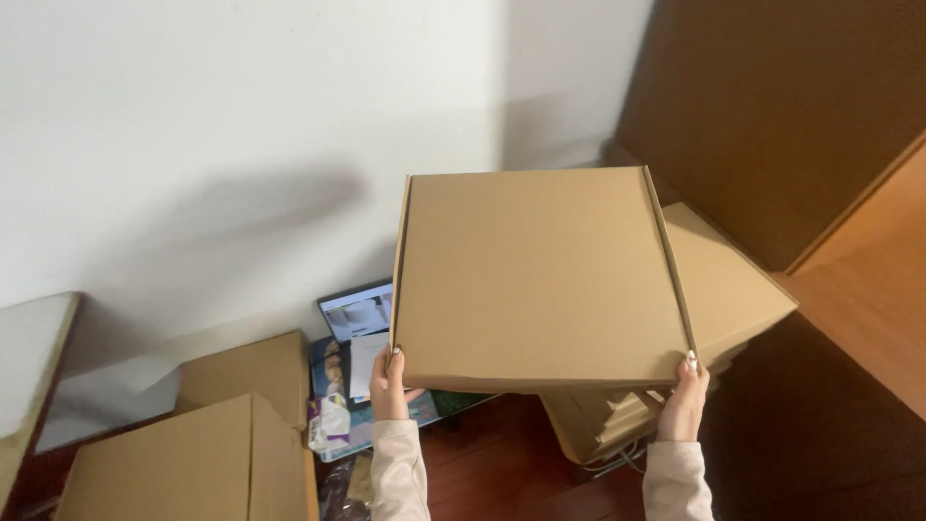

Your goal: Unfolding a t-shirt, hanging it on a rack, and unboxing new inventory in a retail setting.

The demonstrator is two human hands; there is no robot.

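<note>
Your left hand (pixel 389 384) and right hand (pixel 687 396) each have a closed grip on a near corner of the flat cardboard box (pixel 540 275), thumbs on top at the front edge, holding it level in the air above the wooden floor (pixel 502 453). Just beneath it on the right sits a stack of similar boxes (pixel 733 289). Down left, two more cardboard boxes (pixel 203 453) lie on the floor, with printed packages (pixel 338 396) between. Beyond stands the white wall (pixel 241 125).
</note>
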